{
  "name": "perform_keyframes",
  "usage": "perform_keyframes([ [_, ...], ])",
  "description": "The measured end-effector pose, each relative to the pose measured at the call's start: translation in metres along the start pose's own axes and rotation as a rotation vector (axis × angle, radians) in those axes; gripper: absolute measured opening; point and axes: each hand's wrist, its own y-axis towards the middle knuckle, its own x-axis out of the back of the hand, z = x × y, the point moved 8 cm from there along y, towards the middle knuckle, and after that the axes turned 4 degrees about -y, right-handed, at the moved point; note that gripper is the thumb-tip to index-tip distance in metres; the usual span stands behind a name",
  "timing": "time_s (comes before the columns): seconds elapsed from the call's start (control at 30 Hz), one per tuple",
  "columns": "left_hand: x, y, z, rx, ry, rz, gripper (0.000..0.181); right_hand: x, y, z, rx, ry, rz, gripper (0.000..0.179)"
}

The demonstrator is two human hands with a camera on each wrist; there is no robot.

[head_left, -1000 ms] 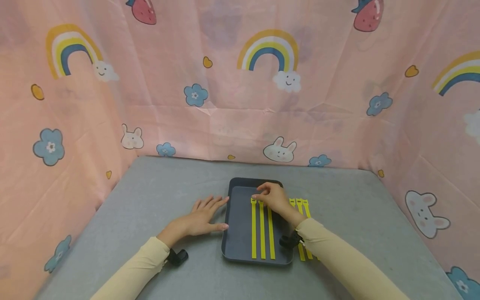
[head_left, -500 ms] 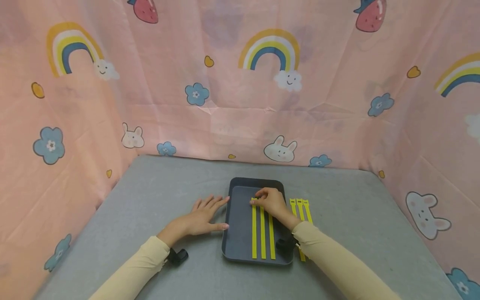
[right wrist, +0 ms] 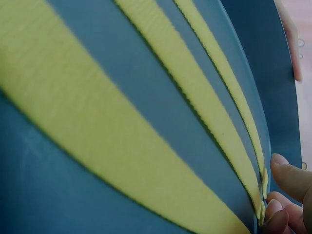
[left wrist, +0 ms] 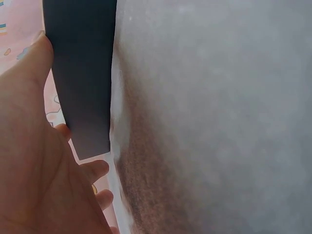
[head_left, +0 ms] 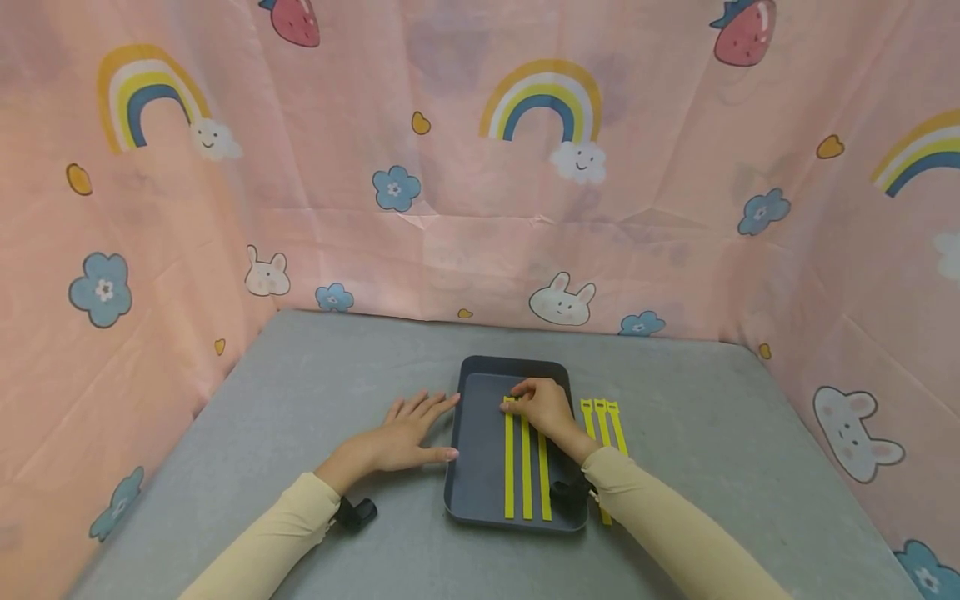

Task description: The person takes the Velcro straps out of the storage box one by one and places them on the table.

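Observation:
A dark grey tray (head_left: 480, 500) holds three yellow hook-and-loop cable ties, laid side by side with their slotted heads at the far end. My right hand (head_left: 546, 408) reaches over it. Its thumb and fingers are bent at the head of the leftmost cable tie (head_left: 509, 467), pinching it as far as the right wrist view shows, where that cable tie (right wrist: 234, 92) ends between the thumb and fingertips. My left hand (head_left: 397, 437) lies spread at the tray's left side, fingertips and thumb at its rim. The left wrist view shows the tray's outer wall (left wrist: 83, 87).
Right of the tray, more yellow cable ties (head_left: 601, 421) lie on the grey tabletop (head_left: 360, 358), partly under my right forearm. Each wrist wears a small black camera, the left one (head_left: 356, 515) plainly visible. A pink patterned curtain (head_left: 465, 250) surrounds the table's back and sides.
My right hand has moved slightly down and left onto the head of the leftmost cable tie, then stayed almost still. My left hand and the tray have kept their place.

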Motion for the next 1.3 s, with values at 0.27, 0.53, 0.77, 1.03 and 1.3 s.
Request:
perform_keyframes([
  [0.27, 0.0, 0.001, 0.001, 0.005, 0.012, 0.001, 0.089, -0.001, 0.0, -0.001, 0.011, -0.015, -0.021, 0.027],
  [0.53, 0.001, 0.0, -0.001, -0.011, -0.004, -0.005, 0.09, -0.001, -0.001, 0.003, 0.044, -0.024, -0.035, 0.025],
  [0.77, 0.002, -0.001, -0.003, -0.019, -0.012, -0.004, 0.093, -0.001, -0.002, 0.007, 0.099, -0.045, -0.052, 0.021],
  [1.03, 0.001, 0.0, 0.0, 0.001, 0.002, 0.006, 0.09, -0.002, -0.003, 0.01, 0.133, -0.04, -0.055, 0.021],
  [1.3, 0.0, 0.0, 0.001, 0.007, 0.0, 0.001, 0.089, -0.004, -0.003, 0.014, 0.174, -0.045, -0.027, 0.024],
])
